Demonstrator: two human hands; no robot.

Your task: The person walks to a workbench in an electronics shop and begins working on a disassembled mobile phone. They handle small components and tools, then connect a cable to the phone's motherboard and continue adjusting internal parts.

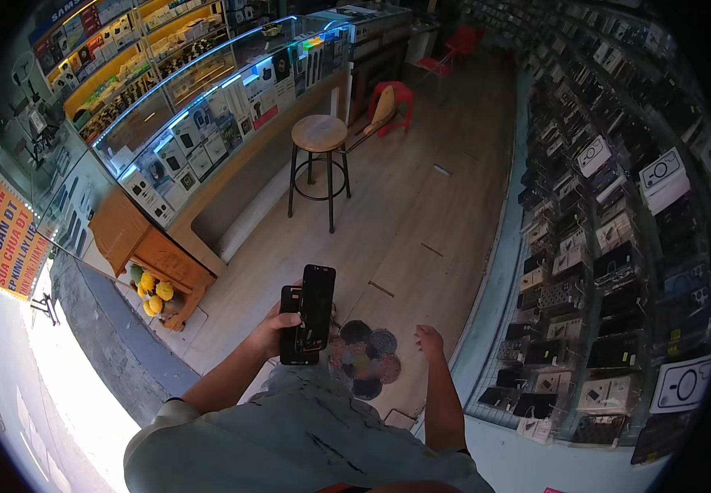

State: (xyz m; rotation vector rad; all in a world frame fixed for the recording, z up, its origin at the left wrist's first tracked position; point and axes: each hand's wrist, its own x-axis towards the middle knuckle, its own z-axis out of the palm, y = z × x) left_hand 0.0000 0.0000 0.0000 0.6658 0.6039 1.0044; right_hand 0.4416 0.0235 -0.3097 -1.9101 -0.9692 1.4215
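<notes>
My left hand (284,322) grips two flat black phone screens, one overlapping the other. The front phone screen (317,304) reaches higher and has a notch at its top edge. Partly behind it, the other phone screen (290,349) shows pale bits along its border; my thumb presses on it. Off to the right, my right hand (429,338) hangs at my side over the floor, its fingers curled in, and nothing shows in it. Below the screens lies a flower-shaped mat (384,368) of grey, black and pinkish rounds.
A round wooden stool (320,133) stands ahead, with a red plastic stool (391,107) beyond. Along the left runs a lit glass counter (207,135). Near its end sits a wooden shrine cabinet (158,255) with yellow flowers. Racks of phone cases (610,271) line the right wall.
</notes>
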